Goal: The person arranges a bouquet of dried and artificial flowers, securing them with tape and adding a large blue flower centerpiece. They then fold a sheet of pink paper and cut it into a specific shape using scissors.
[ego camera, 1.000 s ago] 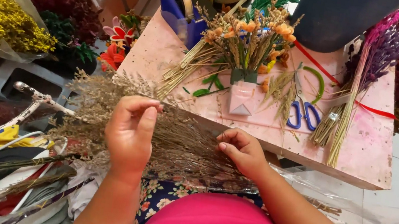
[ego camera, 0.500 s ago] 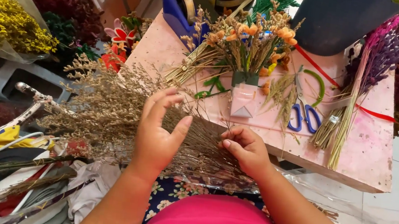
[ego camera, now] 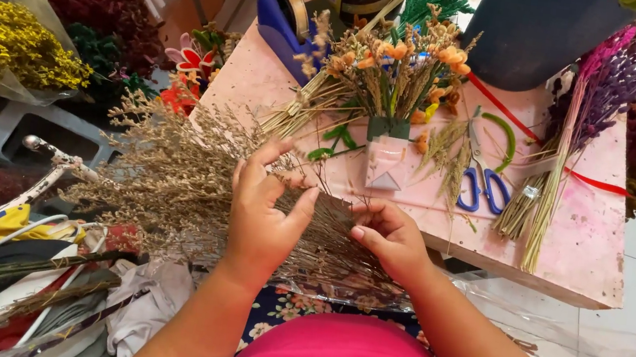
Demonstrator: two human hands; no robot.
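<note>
Dried bunch [ego camera: 170,184] lies across my lap, stems to the right, tips fanning left. My left hand [ego camera: 262,216] has shifted rightward along the bunch since a second ago; fingers were curled over the sprigs, now they are spread and lifted, palm resting on the stems, gripping nothing. Judgement: sorting, not clamping. My right hand [ego camera: 390,237] pinches the stem ends, fingers curled. Beyond, on the table [ego camera: 570,253]: scissors [ego camera: 483,188], a small bouquet [ego camera: 398,66], tape dispenser [ego camera: 284,14].

Left hand [ego camera: 263,220] now open-fingered atop the dried brown sprigs [ego camera: 171,175], previously clenched.
</note>
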